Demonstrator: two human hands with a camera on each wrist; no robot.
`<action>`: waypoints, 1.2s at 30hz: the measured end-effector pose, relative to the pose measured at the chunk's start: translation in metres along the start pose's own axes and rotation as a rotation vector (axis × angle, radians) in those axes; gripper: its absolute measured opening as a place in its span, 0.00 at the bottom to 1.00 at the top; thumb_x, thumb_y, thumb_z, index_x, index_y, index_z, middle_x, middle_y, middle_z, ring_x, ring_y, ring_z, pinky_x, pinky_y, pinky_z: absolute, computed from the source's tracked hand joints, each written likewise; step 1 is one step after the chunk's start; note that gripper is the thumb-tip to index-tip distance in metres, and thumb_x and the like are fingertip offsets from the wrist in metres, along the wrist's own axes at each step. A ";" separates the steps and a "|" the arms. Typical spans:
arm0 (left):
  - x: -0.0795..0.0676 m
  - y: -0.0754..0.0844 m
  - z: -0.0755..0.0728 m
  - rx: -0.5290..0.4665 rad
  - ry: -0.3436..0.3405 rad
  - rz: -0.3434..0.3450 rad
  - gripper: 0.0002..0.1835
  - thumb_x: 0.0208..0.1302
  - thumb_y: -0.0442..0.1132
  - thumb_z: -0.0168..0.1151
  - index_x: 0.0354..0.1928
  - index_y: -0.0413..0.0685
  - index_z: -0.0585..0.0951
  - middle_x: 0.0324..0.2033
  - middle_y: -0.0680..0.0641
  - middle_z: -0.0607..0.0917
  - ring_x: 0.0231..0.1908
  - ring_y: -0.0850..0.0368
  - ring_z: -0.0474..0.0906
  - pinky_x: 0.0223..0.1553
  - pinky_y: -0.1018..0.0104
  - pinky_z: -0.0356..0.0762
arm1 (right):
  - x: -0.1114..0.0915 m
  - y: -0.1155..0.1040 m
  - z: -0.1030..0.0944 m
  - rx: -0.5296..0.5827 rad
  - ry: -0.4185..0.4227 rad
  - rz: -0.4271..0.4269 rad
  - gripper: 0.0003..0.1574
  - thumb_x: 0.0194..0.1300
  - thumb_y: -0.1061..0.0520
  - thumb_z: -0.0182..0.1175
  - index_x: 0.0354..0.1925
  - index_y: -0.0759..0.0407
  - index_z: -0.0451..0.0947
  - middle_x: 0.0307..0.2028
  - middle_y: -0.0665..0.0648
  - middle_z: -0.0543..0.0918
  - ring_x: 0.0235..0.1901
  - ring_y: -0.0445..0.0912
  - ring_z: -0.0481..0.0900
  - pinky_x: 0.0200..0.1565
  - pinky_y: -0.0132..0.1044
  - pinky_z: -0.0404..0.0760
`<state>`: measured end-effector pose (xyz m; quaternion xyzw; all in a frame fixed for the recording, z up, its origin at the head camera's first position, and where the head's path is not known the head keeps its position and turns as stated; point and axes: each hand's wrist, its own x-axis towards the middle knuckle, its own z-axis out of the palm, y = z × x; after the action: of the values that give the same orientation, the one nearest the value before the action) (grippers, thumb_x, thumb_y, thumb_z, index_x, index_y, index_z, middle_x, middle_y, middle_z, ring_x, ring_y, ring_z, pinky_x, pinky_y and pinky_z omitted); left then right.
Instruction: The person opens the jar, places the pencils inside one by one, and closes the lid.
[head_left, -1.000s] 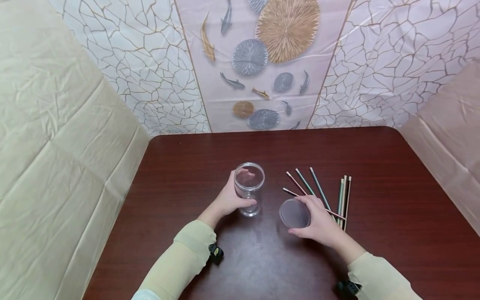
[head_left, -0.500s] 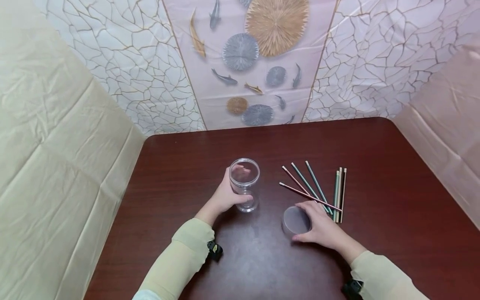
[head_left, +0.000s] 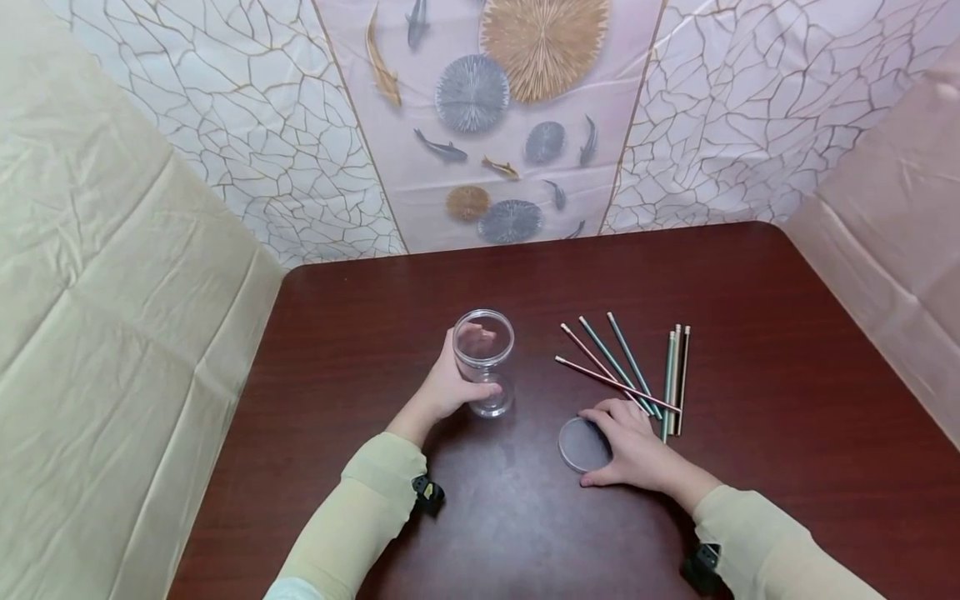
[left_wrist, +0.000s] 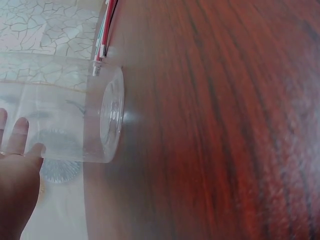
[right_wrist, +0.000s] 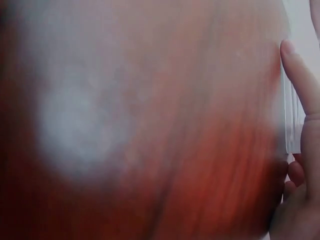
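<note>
A clear plastic jar (head_left: 483, 363) stands upright on the table with its top uncovered. My left hand (head_left: 444, 379) grips it from the left, thumb in front and fingers behind; in the left wrist view, fingers (left_wrist: 19, 135) show against the jar wall (left_wrist: 60, 110). To the right of the jar, my right hand (head_left: 630, 446) holds a round clear lid (head_left: 583, 445) by its edge, low at the tabletop. In the right wrist view the thumb (right_wrist: 300, 75) lies along the lid's rim (right_wrist: 294, 120). Several pencils (head_left: 611, 367) lie just beyond the right hand.
The pencils form a loose fan, with one crossing the others, beside a tighter upright bunch (head_left: 677, 375) on the right. The dark wooden table (head_left: 390, 308) meets a patterned cloth backdrop (head_left: 247, 125) at the back. Pale cloth hangs on both sides.
My right hand has lowered the lid to the tabletop, moving it slightly toward me and off the pencils. My left hand keeps holding the jar. The head view has shifted slightly.
</note>
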<state>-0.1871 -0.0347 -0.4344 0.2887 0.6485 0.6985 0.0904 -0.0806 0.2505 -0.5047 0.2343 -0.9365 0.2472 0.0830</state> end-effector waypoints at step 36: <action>0.001 0.002 -0.003 0.072 -0.002 0.003 0.43 0.38 0.17 0.69 0.58 0.26 0.56 0.54 0.25 0.69 0.58 0.30 0.63 0.60 0.45 0.58 | -0.009 0.056 -0.042 -0.004 0.325 0.177 0.25 0.46 0.64 0.71 0.46 0.67 0.79 0.39 0.63 0.77 0.39 0.59 0.65 0.41 0.49 0.59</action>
<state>-0.1890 -0.0375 -0.4323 0.2934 0.6728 0.6745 0.0798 -0.0977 0.3181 -0.4949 0.1080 -0.9283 0.2862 0.2115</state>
